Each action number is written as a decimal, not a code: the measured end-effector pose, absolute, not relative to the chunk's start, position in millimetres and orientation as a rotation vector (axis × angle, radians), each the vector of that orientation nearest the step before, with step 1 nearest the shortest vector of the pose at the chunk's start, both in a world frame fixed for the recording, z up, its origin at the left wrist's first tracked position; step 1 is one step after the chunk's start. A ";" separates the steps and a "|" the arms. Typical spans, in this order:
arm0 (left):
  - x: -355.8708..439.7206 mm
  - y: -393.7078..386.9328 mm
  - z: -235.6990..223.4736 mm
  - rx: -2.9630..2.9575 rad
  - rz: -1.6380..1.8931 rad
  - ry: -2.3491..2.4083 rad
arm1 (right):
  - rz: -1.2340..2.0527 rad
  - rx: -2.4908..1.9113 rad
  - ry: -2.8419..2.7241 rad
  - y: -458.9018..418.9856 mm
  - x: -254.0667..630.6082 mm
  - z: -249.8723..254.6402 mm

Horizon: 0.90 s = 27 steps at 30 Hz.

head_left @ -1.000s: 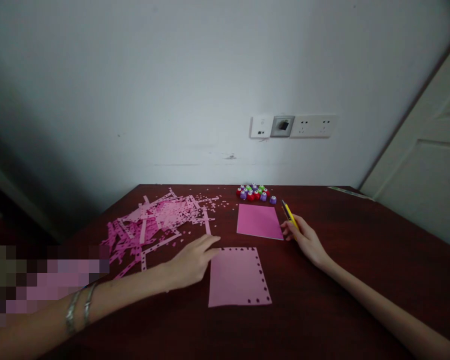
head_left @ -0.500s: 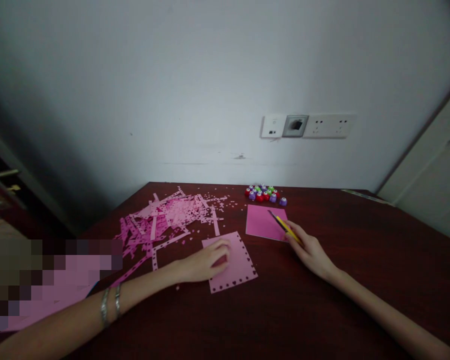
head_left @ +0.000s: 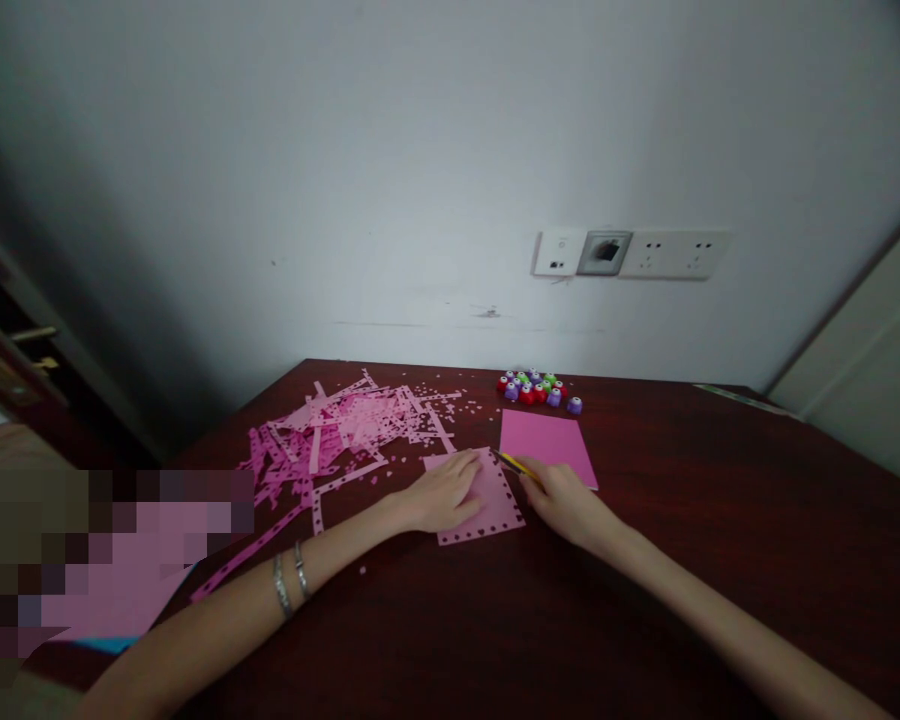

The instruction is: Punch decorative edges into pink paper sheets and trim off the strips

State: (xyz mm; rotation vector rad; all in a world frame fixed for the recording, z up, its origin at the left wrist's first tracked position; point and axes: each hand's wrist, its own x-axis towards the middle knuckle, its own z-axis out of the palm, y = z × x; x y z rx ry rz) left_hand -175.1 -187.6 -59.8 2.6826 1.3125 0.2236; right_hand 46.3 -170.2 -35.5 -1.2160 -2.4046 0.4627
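On the dark table lies a light pink sheet of paper (head_left: 487, 515), with small shapes punched along its right and lower edges. My left hand (head_left: 444, 492) rests flat on it, fingers stretched out, covering its middle. A slim yellow utility knife (head_left: 521, 466) is gripped in my right hand (head_left: 566, 500); its dark tip is at the sheet's upper right corner. Whether the tip touches the paper I cannot tell. Just behind my right hand lies a plain, darker pink stack or pad of paper (head_left: 547, 440).
Punched pink paper strips and scraps (head_left: 345, 430) are heaped at the left back. Several small red, green and purple craft punches (head_left: 532, 388) stand near the wall. A blurred pink area (head_left: 142, 560) is at far left. Wall sockets (head_left: 637, 254) sit above the table (head_left: 682, 480).
My right hand has brought the knife left and down, from above the darker pad to the light sheet's corner. My left hand has flattened on the sheet, which has turned slightly.
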 end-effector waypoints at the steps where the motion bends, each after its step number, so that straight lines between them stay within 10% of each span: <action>1: -174.1 -186.7 -59.4 2.677 0.217 1.314 | 0.431 -1.239 -2.415 -168.3 44.3 -35.2; 27: -170.9 -173.3 -46.6 2.639 0.108 1.255 | -0.007 -1.460 -2.590 -167.8 11.9 -27.9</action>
